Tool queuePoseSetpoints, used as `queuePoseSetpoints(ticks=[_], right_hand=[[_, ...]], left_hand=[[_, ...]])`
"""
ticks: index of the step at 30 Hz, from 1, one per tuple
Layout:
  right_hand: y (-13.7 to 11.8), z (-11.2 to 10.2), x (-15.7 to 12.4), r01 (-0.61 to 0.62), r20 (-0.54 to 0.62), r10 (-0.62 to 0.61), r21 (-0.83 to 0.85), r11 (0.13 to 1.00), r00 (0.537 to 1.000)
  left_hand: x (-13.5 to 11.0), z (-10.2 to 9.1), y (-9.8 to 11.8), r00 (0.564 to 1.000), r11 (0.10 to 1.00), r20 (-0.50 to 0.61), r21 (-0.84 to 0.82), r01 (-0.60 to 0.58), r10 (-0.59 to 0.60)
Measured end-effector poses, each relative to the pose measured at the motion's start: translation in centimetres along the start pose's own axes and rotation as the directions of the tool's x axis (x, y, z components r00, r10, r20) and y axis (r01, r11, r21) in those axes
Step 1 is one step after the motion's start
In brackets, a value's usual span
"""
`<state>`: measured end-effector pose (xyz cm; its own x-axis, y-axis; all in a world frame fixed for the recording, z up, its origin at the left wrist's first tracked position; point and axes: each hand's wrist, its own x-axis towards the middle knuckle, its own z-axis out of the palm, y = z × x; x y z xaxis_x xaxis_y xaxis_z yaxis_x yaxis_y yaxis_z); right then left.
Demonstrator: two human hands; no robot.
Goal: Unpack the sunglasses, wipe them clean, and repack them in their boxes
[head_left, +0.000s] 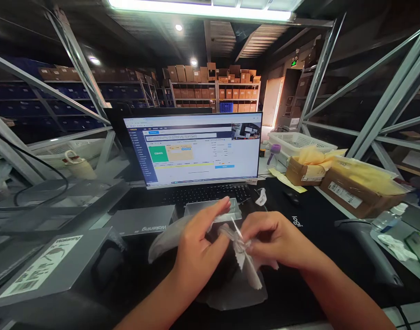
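Note:
A thin, crumpled see-through plastic bag (238, 293) is between my hands, above the black desk mat. My left hand (199, 245) has its thumb on the bag's gathered part, with the other fingers reaching up behind it. Opposite, my right hand (277, 236) pinches the bunched plastic together with a white strip (253, 274) that has a jagged edge. Whether the strip is part of the bag I cannot tell. Just behind my left hand lies a clear plastic box (234, 211), partly covered by the fingers. Whatever is inside the bag is hidden.
Grey "Wakening" boxes (63, 266) stand at the left. A monitor (196, 151) and black keyboard (213, 193) are ahead. To the right are a mouse (291, 198), a grey handheld scanner (371, 252), a clear bottle (389, 217) and cardboard boxes (361, 188) with yellow wrapping.

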<state>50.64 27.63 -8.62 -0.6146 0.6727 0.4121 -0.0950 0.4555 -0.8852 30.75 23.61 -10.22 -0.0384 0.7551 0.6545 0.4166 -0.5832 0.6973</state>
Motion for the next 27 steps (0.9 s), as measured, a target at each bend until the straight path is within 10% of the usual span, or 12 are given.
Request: queuePoseSetpoints(ticks=[6, 12, 16, 27], right_hand=[[-2.2, -3.0, -1.5, 0.103, 0.249, 0.05, -0.566, 0.818, 0.967], [-5.3, -5.8, -4.2, 0.131, 0.052, -0.125, -0.597, 0.792, 0.991], [-4.2, -3.8, -3.4, 0.062, -0.316, -0.48, -0.782, 0.62, 0.819], [-0.2, 3.9, -2.0, 0.331, 0.125, -0.619, -0.915, 0.23, 0.776]], left_hand=[[0.3, -0.1, -0.1, 1.0, 0.998, -0.004, 0.06, -0.009, 0.009], [0.8, -0.1, 0.4, 0.998, 0.984, 0.029, 0.171, -0.06, 0.056], [0.8, 0.4, 0.6, 0.992, 0.961, 0.053, 0.25, -0.121, 0.112], [0.5, 0.4, 0.0, 0.981, 0.937, 0.1, 0.293, -0.19, 0.168]])
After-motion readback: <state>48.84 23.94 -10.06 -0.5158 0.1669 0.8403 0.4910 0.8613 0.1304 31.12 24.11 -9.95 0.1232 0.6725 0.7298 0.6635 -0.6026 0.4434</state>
